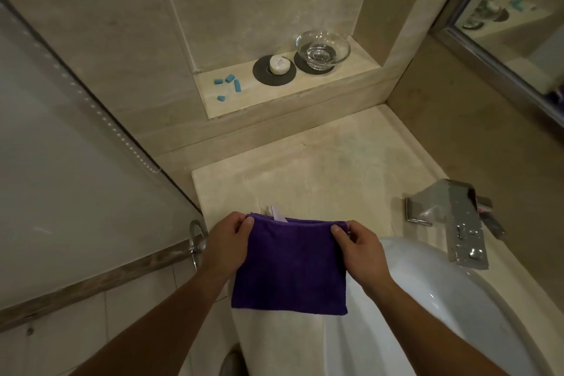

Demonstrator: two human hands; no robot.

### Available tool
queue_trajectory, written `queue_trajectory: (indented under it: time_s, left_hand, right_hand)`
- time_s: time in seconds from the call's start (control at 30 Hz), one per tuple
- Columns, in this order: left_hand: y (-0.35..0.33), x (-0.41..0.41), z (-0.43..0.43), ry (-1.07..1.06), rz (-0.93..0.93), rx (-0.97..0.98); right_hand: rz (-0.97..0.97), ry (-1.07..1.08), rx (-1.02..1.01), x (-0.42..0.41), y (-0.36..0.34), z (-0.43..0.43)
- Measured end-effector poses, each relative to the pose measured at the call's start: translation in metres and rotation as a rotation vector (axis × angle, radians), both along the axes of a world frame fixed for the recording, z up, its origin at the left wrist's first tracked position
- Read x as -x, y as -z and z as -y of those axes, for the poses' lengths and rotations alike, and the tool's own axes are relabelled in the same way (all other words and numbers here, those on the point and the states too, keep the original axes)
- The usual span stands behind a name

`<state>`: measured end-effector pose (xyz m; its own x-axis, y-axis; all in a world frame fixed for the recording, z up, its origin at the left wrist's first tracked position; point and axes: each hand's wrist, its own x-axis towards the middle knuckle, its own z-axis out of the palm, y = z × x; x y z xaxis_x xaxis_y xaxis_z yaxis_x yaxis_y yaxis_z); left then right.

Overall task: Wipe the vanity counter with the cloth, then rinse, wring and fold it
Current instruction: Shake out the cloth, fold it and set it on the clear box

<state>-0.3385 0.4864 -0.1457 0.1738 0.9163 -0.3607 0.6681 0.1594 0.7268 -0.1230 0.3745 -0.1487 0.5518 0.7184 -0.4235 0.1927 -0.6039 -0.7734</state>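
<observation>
The folded purple cloth point(290, 265) is pinched at its top corners by the left hand point(225, 241) and right hand point(360, 249), above the surface point(320, 168) edge.

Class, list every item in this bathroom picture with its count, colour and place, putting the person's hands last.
cloth: one, purple, hanging before the counter
counter: one, beige, centre
sink: one, white, lower right
tap: one, chrome, by sink
bowl: one, clear, ledge
soap: one, white, ledge
mats: two, dark, under bowl, soap
pieces: four, blue, ledge
mirror: one, silver-framed, upper right
left hand: one, pinching cloth's left corner
right hand: one, pinching cloth's right corner
</observation>
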Motion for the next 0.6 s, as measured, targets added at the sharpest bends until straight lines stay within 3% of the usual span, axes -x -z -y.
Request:
queue_trajectory:
  time_s: [0.4, 0.6]
  left_hand:
    - [0.013, -0.010, -0.002, 0.006, -0.149, -0.150]
    - [0.009, -0.009, -0.004, 0.158, -0.440, -0.376]
  right_hand:
    - [0.306, -0.025, 0.097, 0.019, 0.005, -0.013]
    - [0.603, -0.065, 0.100, 0.018, 0.004, -0.007]
